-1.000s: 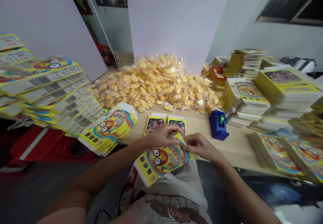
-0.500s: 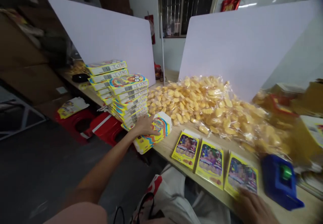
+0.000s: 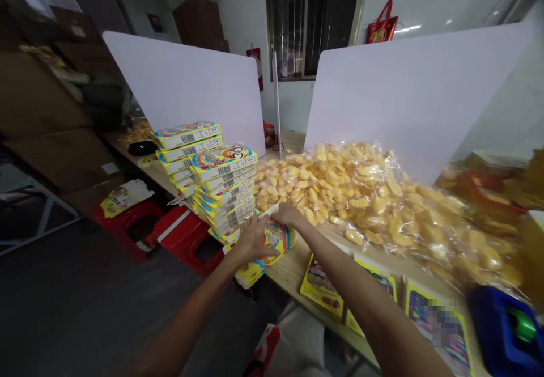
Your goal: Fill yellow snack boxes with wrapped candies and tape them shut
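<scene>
Yellow printed cartons (image 3: 278, 236), seemingly flat and stacked, lie at the table's front edge beside the finished-looking box stack (image 3: 227, 187). My left hand (image 3: 250, 244) grips the top carton, its thumb across the printed face and its fingers toward the far edge. At the carton's far end, my right hand (image 3: 287, 214) has its curled fingers closed on a white flap; its fingertips are partly hidden. Under my right forearm lie yellow picture packs (image 3: 325, 286), partly covered by the arm.
Clear bags of yellow chip-shaped pieces (image 3: 340, 190) heap across the table. A blue holder (image 3: 495, 331) with a green round part stands at right. White panels (image 3: 382, 93) rise behind. Red stools (image 3: 178, 235) stand at left below the table, one bearing flat cartons (image 3: 125, 195).
My right hand has moved from the rightmost picture pack across to the carton's far edge. My left hand stays at the cartons, its fingers now more bent. The view has tilted up slightly.
</scene>
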`<action>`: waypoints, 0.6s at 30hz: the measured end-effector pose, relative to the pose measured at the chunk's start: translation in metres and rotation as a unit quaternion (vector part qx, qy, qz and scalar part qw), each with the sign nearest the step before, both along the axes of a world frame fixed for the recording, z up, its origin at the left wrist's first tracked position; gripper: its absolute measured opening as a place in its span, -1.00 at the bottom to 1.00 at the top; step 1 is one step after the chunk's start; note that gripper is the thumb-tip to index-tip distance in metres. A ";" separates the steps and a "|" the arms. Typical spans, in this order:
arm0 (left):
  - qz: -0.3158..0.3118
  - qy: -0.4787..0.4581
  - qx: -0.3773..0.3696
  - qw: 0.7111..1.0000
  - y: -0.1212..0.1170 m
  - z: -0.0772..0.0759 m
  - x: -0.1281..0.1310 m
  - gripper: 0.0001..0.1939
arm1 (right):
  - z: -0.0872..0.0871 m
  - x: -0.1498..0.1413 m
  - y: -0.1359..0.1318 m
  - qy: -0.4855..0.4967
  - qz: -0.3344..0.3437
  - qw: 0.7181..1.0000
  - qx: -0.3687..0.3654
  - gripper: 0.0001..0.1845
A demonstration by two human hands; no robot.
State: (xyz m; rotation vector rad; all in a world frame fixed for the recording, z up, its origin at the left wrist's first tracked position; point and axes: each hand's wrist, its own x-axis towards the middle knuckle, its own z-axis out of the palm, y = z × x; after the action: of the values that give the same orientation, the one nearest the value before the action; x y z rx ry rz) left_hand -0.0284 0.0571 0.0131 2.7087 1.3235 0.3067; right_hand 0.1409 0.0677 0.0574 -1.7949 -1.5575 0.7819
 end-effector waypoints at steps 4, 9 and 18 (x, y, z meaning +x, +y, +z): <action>0.011 -0.014 0.080 0.997 -0.009 0.012 0.004 0.21 | 0.001 0.005 -0.011 0.083 -0.001 0.997 -0.006 -0.84; 0.009 -0.097 0.157 0.983 -0.035 0.060 0.007 0.09 | 0.007 0.028 -0.080 0.175 -0.143 0.955 0.192 -0.70; -0.128 -0.331 -0.144 0.924 -0.131 0.045 0.075 -0.31 | -0.050 0.064 -0.252 0.397 -0.108 0.889 0.201 -0.75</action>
State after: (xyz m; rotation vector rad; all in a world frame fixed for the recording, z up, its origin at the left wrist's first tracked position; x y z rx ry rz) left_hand 0.0463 -0.0738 0.0578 2.1873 0.7428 0.8312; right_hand 0.2050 -0.1842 0.0070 -1.0966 -0.8668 0.8552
